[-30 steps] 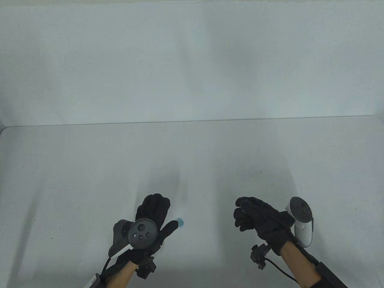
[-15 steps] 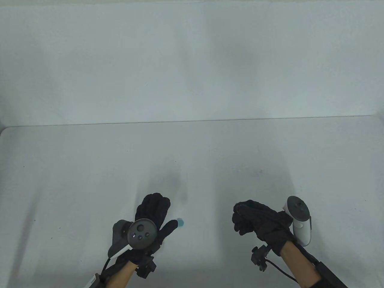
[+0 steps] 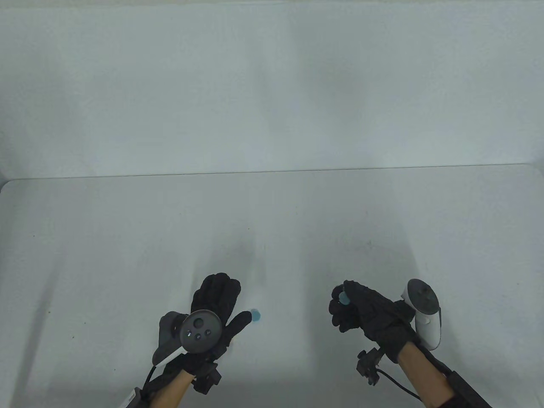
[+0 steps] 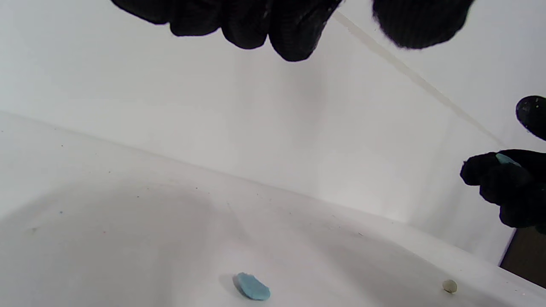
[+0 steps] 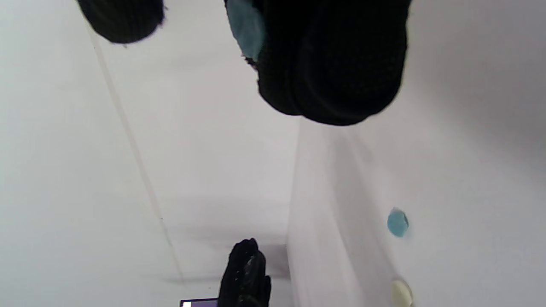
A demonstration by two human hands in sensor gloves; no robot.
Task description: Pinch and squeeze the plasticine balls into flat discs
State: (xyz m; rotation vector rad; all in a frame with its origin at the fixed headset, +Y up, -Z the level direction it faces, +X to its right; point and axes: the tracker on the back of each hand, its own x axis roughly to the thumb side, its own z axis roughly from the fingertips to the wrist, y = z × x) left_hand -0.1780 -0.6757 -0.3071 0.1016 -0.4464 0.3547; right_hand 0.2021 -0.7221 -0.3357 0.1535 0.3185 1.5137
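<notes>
A flattened blue plasticine disc (image 3: 255, 315) lies on the white table just right of my left thumb; it also shows in the left wrist view (image 4: 253, 286) and the right wrist view (image 5: 397, 222). My left hand (image 3: 227, 304) is spread open, palm down and empty, hovering beside the disc. My right hand (image 3: 346, 304) is curled and holds a second blue plasticine piece (image 3: 343, 297) against its fingers above the table. That piece looks flattened in the right wrist view (image 5: 249, 25), with the thumb (image 5: 121, 19) standing a little apart from it.
A small whitish ball (image 4: 449, 285) lies on the table near the blue disc, also in the right wrist view (image 5: 401, 293). The white table (image 3: 127, 238) ends at a far edge against a white wall.
The right hand's fingers have shifted, and the blue piece now shows between thumb and fingers where it was hidden before. The left hand and the disc on the table have not moved.
</notes>
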